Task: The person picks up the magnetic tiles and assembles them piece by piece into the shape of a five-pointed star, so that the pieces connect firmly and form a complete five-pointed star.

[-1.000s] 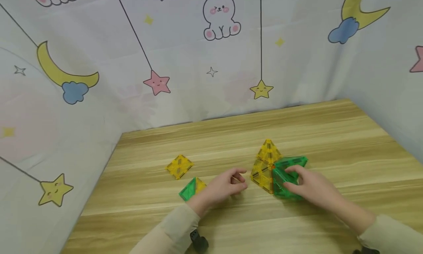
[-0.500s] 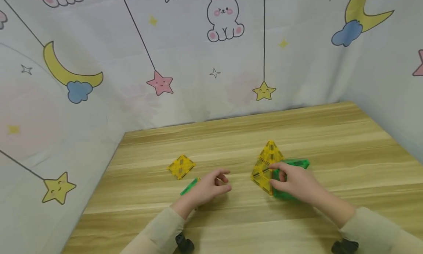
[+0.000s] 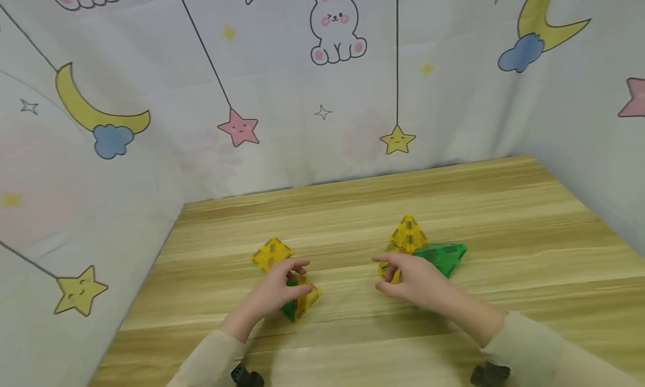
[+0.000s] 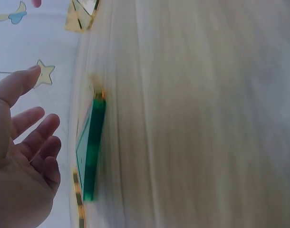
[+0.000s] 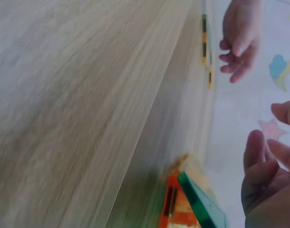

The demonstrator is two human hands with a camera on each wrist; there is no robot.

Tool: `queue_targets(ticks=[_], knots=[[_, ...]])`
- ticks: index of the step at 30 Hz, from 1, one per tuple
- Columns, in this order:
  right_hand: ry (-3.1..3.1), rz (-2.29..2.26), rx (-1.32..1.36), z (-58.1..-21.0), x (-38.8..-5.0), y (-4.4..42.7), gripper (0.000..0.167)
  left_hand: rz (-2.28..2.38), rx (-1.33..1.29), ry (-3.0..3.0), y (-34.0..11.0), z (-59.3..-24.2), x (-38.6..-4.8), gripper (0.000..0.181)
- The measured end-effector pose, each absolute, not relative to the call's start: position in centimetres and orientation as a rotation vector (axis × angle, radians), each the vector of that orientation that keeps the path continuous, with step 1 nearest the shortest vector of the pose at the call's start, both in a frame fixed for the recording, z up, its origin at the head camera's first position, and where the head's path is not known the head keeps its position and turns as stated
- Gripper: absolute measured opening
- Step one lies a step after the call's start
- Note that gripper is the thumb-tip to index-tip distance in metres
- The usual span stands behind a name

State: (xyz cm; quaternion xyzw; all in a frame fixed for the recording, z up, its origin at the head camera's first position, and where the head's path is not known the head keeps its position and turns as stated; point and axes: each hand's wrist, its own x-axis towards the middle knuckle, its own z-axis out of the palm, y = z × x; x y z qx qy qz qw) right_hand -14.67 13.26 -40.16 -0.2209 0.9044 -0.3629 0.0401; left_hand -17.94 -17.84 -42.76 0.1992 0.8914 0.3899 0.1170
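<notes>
Over a flat pair of magnetic tiles, one green and one yellow (image 3: 307,300), hovers my left hand (image 3: 274,292), its fingers loosely bent and nothing between them. The left wrist view shows the green tile (image 4: 92,149) lying apart from the fingers. My right hand (image 3: 420,280) is above a built shape of yellow tiles (image 3: 409,233) and green tiles (image 3: 443,255), hiding its near part. No tile shows between thumb and fingers; in the right wrist view the fingers (image 5: 259,175) are apart from the shape's green edge (image 5: 199,202).
A yellow diamond of tiles (image 3: 272,252) lies flat at the left, just beyond my left hand. The wooden table (image 3: 529,219) meets a printed cloth backdrop (image 3: 282,84) at its back and sides.
Both hands have moved left. The left hand has come over the green and yellow tile pair; the right has shifted from the green part towards the yellow part of the built shape.
</notes>
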Motion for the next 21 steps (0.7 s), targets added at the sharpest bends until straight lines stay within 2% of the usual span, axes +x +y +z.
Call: queue_targets(ticks=[5, 13, 21], knots=[[2.711, -1.124, -0.720, -40.4, -14.6, 11.9, 0.052, 0.990, 0.617, 2.674, -19.6, -42.9, -17.6, 0.058], [2.718, -1.029, -0.756, -41.6, -14.2, 9.8, 0.056, 0.796, 0.574, 2.743, -21.0, -43.5, -17.0, 0.078], [2.691, -0.966, -0.782, -42.8, -14.2, 9.0, 0.060, 0.691, 0.603, 2.797, -21.4, -44.0, -17.1, 0.085]])
